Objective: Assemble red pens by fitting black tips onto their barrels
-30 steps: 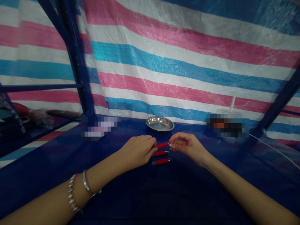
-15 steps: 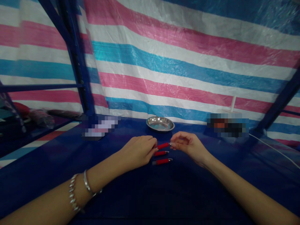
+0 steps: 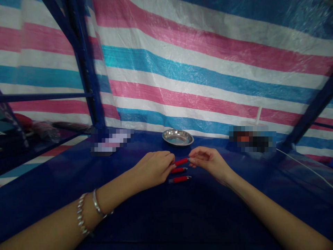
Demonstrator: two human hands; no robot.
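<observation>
Between my two hands is a slim red stick (image 3: 181,161), pen-like, with a small metal end on the right; its exact kind is unclear. My left hand (image 3: 156,167) is closed around its left end, which the fingers hide. My right hand (image 3: 208,161) pinches the metal tip at the right end between thumb and fingers. Just below it on the blue tabletop lies a second red stick (image 3: 179,170), its left end close to my left thumb. Nearer to me is a third red stick (image 3: 182,179), with a silver loop-like right end and a clear left end.
A shallow round steel dish (image 3: 178,138) stands beyond my hands on the blue table (image 3: 166,222). Blurred-out items lie at the back left (image 3: 111,141) and back right (image 3: 252,139). A white cable (image 3: 304,165) runs along the right. Blue metal posts (image 3: 90,69) and striped sheeting (image 3: 195,80) rise behind.
Almost nothing differs. Both hands keep their grip on the upper red stick, with only a very slight shift; the dish and the other sticks stay put.
</observation>
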